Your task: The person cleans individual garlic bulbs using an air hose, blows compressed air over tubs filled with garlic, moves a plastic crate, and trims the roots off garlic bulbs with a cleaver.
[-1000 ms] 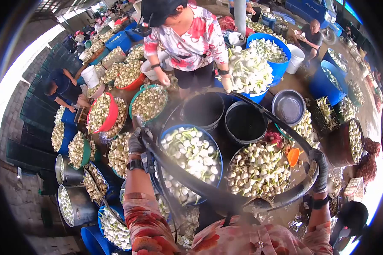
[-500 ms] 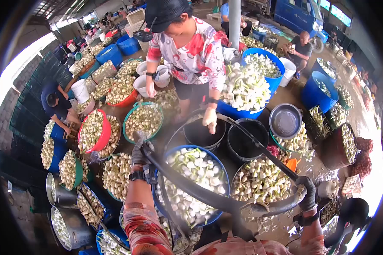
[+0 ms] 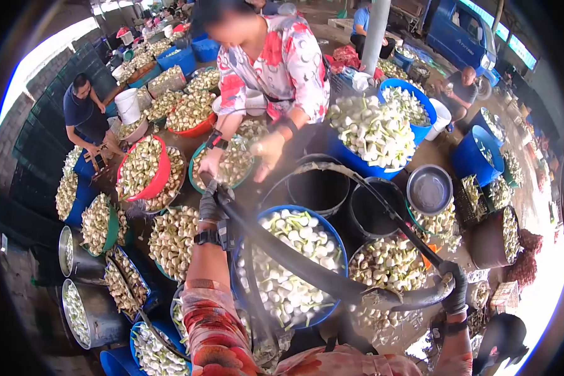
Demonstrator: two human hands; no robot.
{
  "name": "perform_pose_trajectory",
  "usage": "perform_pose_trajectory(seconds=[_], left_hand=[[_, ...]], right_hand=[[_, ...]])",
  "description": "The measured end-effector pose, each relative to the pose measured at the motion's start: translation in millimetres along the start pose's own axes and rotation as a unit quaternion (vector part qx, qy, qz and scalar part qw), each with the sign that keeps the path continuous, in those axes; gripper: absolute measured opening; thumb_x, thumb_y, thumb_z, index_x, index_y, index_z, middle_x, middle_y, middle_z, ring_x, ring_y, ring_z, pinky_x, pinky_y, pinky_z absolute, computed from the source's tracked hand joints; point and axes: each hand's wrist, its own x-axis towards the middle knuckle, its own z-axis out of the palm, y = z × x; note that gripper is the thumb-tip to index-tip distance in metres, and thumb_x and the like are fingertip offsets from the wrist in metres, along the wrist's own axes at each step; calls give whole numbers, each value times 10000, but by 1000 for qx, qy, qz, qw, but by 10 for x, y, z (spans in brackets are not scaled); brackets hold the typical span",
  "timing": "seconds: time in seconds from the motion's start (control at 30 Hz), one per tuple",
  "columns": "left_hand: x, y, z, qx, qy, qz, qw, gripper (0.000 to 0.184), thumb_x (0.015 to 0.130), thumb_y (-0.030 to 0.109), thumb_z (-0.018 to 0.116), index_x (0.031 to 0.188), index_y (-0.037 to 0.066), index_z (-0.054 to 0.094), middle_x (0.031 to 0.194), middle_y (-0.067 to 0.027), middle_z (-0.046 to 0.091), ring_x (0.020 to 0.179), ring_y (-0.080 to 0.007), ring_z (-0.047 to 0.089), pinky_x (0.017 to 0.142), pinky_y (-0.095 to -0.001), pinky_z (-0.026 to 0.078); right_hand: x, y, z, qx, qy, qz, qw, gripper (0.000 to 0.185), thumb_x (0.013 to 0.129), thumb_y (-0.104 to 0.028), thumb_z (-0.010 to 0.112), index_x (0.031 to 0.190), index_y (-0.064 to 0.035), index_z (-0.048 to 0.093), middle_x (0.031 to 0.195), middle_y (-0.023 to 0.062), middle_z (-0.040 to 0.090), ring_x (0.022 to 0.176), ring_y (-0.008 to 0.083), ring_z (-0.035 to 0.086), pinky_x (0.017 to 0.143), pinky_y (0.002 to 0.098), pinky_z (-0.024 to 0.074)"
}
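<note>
My left hand, in a dark glove, is closed around the left end of a thick, dark curved tube. My gloved right hand grips its right end, where a thinner black bar also meets the hand. The tube crosses in front of a blue tub filled with white garlic bulbs. Across from me, a person in a floral top leans in, one hand just beyond my left hand; I cannot tell whether they touch.
Two black buckets stand beyond the tube. A heaped blue tub, a grey metal basin and a red tub surround the spot. A grey post rises behind. Other people sit or crouch among more garlic tubs.
The person opposite has leaned in and brought both hands to the left, near my left hand. The tube has shifted slightly down and my view has turned a little.
</note>
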Motion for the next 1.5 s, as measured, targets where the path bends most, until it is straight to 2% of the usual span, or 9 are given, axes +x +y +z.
perform_pose_trajectory(seconds=[0.13,0.3,0.37,0.5,0.97,1.1,1.33,1.43,1.5], left_hand=[[-585,213,607,-23,55,55,997,218,905,240,615,1031,65,578,843,-66,609,734,-240,598,675,-350,523],[-1163,-1097,339,594,-92,450,661,721,762,89,757,1375,19,383,1136,-67,552,979,-164,558,894,-341,470],[-1424,-1822,805,299,-204,190,913,974,734,126,790,1470,39,157,1274,-99,458,1126,-197,491,990,-327,412],[-2061,-1777,1909,-83,-316,-128,936,692,806,265,730,1367,48,389,1192,-71,551,1073,-165,546,955,-318,439],[-2534,-638,2736,-172,-210,0,962,560,957,574,353,968,59,576,702,-90,601,676,-252,573,733,-431,478],[-1782,-886,2300,-3,-307,123,944,593,990,539,291,1232,27,468,1069,-123,589,960,-253,605,894,-426,498],[-2118,-2355,1369,132,-334,68,931,618,937,581,458,1206,29,528,986,-33,604,892,-134,572,779,-272,495],[-2342,-1505,2057,90,-155,210,961,431,955,471,506,1092,72,590,828,-25,650,754,-126,622,702,-253,492],[-2531,-820,2317,-69,-274,117,952,367,926,458,572,960,92,567,787,-69,617,732,-208,619,726,-319,520]], right_hand=[[104,-419,304,-258,-109,-220,934,193,694,-119,748,784,-93,579,719,15,553,658,136,560,591,296,465],[126,-1576,1139,-257,-171,-213,927,438,651,-269,836,948,-48,600,817,128,667,747,275,663,706,372,510],[165,-2176,1549,-247,-235,-301,891,617,667,-351,846,1113,-32,563,934,152,656,870,260,656,796,374,503],[76,-2948,2219,-93,-328,-300,891,712,752,-415,790,1273,-38,485,1100,158,597,1015,237,606,876,366,474],[602,-657,1641,-127,-624,-175,751,646,752,-310,797,1274,-48,519,1188,89,575,1074,196,559,927,329,437],[417,-1515,1921,88,-470,7,878,489,798,-502,721,904,-36,620,669,42,611,546,120,574,508,258,458],[722,-2692,3153,145,-564,100,807,383,950,-466,512,961,-90,586,779,20,620,573,101,547,582,241,447],[1025,-2497,2991,10,-477,-401,782,479,976,-425,457,1307,-84,513,988,94,647,800,147,630,749,276,531],[1344,-1345,2663,58,-643,-176,743,563,968,-509,435,1319,-71,472,968,32,586,760,74,549,667,237,478]])
